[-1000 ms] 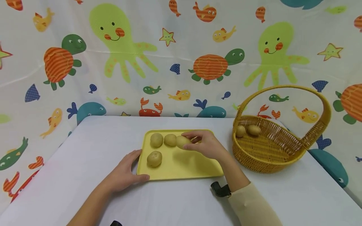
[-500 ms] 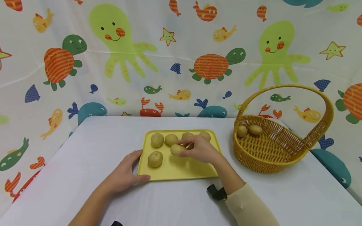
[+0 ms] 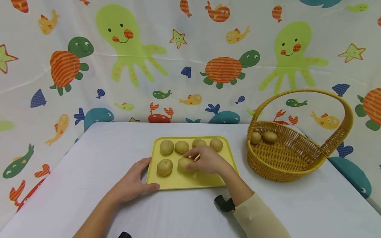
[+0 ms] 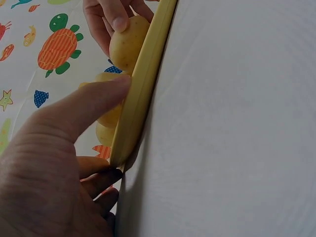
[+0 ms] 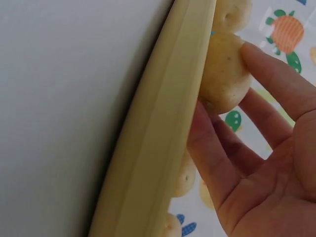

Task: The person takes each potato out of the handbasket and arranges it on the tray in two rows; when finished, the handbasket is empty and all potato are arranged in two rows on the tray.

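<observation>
"So, what's the right hand doing?"
"Pinching a potato about midway between the yellow tray's near and far edges."
"And the left hand?"
"Spread at its near-left corner, thumb touching the near edge."

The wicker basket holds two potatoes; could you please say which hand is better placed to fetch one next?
Probably the right hand: it is nearer the wicker basket, though it must first release its potato; the left hand holds the tray.
</observation>
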The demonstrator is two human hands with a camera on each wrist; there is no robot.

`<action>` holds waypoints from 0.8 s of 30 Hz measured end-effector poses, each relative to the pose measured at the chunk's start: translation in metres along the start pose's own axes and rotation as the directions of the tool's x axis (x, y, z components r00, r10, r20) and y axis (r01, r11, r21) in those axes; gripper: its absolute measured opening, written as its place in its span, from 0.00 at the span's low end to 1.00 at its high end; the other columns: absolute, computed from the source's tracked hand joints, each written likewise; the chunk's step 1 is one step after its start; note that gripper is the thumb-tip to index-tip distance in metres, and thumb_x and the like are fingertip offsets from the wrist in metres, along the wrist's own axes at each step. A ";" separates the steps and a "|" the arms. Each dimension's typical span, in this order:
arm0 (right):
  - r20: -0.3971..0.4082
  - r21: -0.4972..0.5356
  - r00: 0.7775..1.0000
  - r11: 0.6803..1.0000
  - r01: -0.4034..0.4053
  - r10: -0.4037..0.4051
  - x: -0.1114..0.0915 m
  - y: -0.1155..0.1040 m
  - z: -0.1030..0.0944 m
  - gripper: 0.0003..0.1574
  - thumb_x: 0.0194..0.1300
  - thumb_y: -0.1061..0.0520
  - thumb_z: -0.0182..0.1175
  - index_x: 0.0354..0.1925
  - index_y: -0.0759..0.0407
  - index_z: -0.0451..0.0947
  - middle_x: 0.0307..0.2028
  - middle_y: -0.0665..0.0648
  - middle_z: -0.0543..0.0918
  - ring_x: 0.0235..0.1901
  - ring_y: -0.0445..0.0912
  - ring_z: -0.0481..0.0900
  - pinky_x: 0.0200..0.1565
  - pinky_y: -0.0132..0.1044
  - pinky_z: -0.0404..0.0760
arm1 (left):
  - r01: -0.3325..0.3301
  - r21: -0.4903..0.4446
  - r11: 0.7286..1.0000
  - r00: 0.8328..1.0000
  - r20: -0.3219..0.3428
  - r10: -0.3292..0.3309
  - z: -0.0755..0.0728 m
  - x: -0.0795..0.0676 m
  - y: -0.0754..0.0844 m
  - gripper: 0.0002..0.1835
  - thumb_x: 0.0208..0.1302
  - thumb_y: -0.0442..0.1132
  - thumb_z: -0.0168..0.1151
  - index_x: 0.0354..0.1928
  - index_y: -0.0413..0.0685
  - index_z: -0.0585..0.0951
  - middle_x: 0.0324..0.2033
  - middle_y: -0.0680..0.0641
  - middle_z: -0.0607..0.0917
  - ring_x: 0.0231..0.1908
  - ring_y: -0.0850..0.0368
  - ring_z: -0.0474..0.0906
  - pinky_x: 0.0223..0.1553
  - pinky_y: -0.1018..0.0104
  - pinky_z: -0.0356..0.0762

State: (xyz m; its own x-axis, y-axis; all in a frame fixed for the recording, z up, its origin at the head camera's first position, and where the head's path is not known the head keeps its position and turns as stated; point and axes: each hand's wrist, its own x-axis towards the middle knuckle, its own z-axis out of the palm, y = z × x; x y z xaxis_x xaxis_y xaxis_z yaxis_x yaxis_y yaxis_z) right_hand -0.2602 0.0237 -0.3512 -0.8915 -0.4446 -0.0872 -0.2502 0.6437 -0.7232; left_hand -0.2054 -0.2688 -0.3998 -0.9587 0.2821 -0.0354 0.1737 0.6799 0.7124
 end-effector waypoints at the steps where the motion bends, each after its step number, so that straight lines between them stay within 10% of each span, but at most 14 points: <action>1: 0.003 -0.004 1.000 1.000 0.001 0.000 0.000 0.000 0.000 0.21 0.59 0.51 0.77 0.52 0.48 0.89 0.38 0.48 0.83 0.41 0.46 0.78 0.39 0.36 0.79 | 0.000 0.000 1.000 1.000 0.000 0.000 0.000 0.000 0.000 0.57 0.53 0.58 0.78 0.79 0.42 0.60 0.78 0.34 0.61 0.78 0.31 0.51 0.75 0.28 0.53; 24: 0.074 -0.062 0.995 0.995 0.072 -0.068 0.002 0.000 0.004 0.24 0.61 0.55 0.76 0.56 0.51 0.86 0.46 0.51 0.85 0.42 0.45 0.81 0.43 0.33 0.81 | -0.006 0.010 1.000 1.000 -0.010 0.006 -0.001 -0.001 0.002 0.58 0.52 0.59 0.78 0.79 0.41 0.60 0.78 0.32 0.61 0.78 0.29 0.50 0.75 0.28 0.51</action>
State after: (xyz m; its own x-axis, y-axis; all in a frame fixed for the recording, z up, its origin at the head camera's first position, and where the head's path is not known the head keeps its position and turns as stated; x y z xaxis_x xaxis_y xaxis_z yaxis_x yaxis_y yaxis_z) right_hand -0.2602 0.0204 -0.3547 -0.8421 -0.5320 -0.0885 -0.3372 0.6474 -0.6835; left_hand -0.2047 -0.2685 -0.3979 -0.9600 0.2790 -0.0240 0.1814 0.6847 0.7059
